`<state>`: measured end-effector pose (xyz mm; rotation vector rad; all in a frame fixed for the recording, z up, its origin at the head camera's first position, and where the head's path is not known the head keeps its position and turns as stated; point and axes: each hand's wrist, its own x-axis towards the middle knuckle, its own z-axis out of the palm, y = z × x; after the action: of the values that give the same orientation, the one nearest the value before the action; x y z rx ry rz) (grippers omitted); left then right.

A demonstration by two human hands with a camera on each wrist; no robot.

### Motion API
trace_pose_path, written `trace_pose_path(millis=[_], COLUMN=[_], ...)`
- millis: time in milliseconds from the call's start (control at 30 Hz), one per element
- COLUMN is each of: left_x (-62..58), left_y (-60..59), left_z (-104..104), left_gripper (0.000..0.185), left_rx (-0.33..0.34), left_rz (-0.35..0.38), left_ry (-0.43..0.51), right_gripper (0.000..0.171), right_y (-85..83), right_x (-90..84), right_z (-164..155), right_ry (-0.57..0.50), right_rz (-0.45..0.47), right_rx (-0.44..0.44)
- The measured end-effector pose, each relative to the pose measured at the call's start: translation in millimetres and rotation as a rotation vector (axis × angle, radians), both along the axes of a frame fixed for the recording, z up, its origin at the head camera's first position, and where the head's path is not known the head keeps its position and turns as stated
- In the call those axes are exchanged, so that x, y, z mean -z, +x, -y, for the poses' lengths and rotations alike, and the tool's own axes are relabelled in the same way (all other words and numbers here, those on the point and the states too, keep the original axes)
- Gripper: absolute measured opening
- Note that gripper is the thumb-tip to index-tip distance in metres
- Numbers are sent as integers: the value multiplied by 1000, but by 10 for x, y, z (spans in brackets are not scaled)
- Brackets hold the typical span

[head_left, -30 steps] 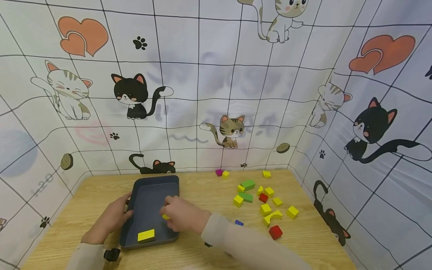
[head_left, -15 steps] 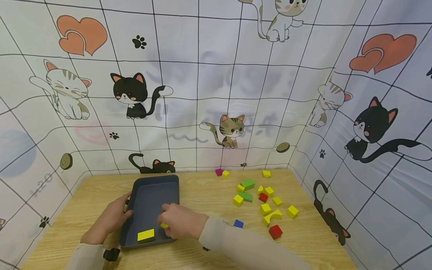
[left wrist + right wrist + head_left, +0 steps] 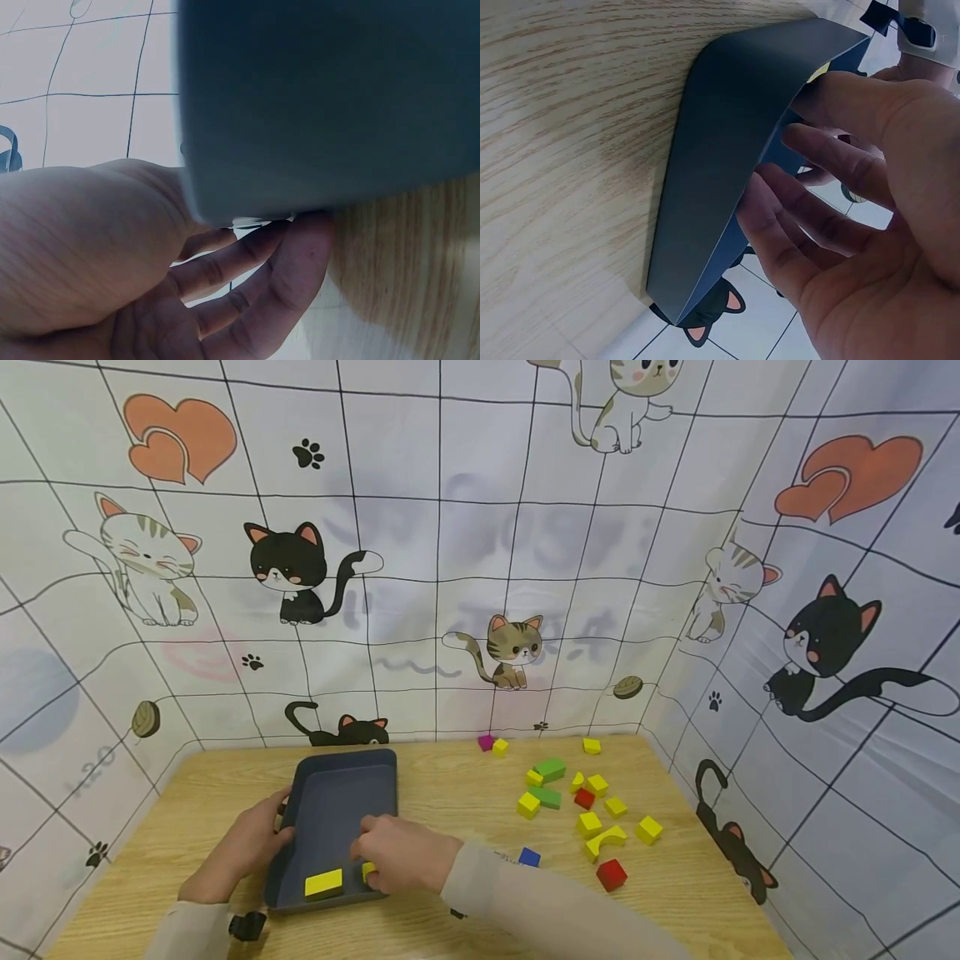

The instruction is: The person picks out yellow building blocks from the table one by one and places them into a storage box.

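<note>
A dark grey tray (image 3: 337, 793) lies on the wooden table (image 3: 465, 793), left of centre. My left hand (image 3: 277, 831) grips its left wall, and in the left wrist view the fingers (image 3: 300, 240) lie along the tray (image 3: 322, 97) near its bottom edge. My right hand (image 3: 375, 860) is low inside the tray at its near right corner and pinches a small yellow block (image 3: 367, 870). A larger yellow block (image 3: 324, 883) lies flat on the tray floor just to the left. In the right wrist view the other fingers (image 3: 810, 142) hang loose beside the tray wall (image 3: 727, 150).
Loose blocks lie on the right half of the table: several yellow ones with a yellow arch (image 3: 606, 842), two green (image 3: 551, 769), two red (image 3: 612, 875), a blue one (image 3: 528, 857) and a magenta one (image 3: 487, 742). Cat-print cloth walls (image 3: 450, 568) enclose the table.
My right hand has come down and nearer inside the tray with the small yellow block, close to the larger yellow block. The left hand and the tray stay put.
</note>
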<state>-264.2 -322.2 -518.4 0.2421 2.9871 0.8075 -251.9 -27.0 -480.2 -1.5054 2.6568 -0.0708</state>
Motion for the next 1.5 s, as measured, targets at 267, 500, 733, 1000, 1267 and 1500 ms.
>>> trace_pose_path(millis=[267, 500, 733, 1000, 1267, 1500], left_x=[-2, -1, 1, -5, 3, 4], left_y=[-1, -1, -9, 2, -36, -20], left_z=[-11, -13, 5, -7, -16, 4], left_gripper=[77, 77, 77, 75, 76, 77], left_rx=[-10, -10, -10, -2, -6, -12], left_rz=[7, 2, -9, -12, 0, 12], left_ry=[-5, -13, -7, 1, 5, -1], right_gripper=[34, 38, 40, 42, 42, 42], right_y=[-9, -129, -351, -618, -943, -1169], right_x=[-50, 3, 52, 143, 202, 279], right_z=[-37, -112, -293, -621, -965, -1236], right_ry=[-27, -90, -178, -235, -297, -324], right_rz=[-38, -45, -5, -14, -65, -47], right_rx=[26, 132, 272, 380, 467, 574])
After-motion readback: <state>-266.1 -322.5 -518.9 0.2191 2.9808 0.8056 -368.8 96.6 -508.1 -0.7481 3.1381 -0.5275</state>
